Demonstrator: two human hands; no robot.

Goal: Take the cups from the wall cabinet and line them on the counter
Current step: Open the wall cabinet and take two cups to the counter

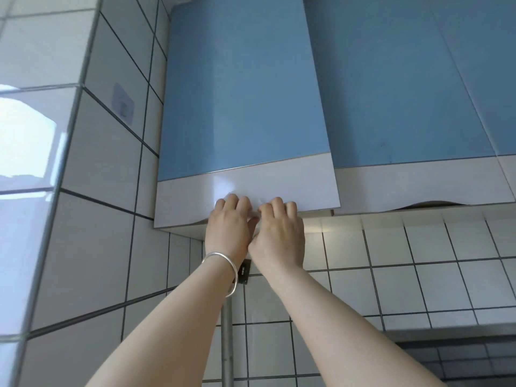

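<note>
- I am hooking the fingers of my left hand [227, 227] and my right hand [279, 233] over the bottom edge of the glossy blue wall-cabinet door with the white lower band [245, 107]; both sets of fingers are curled round that edge, knuckles toward me, the two hands touching side by side.
- The door is standing slightly proud of the neighbouring blue door [396, 93] at its lower right corner, so in my judgement it is just coming off the frame.
- The cups are not in view; I am assuming they sit behind this door, and the counter is out of frame as well.
- To do this step well, I am keeping the pull even across both hands and drawing toward myself, not downward, so the hinges are not being strained.
- The hinge side cannot be read from here; I am testing gently to learn which way the door swings.
- The silver bangle [227, 270] on my left wrist is hanging near the grey upright pipe [227, 331] below; I am watching that it does not knock.
- One hand should be freed once the door moves, ready for the cups.
</note>
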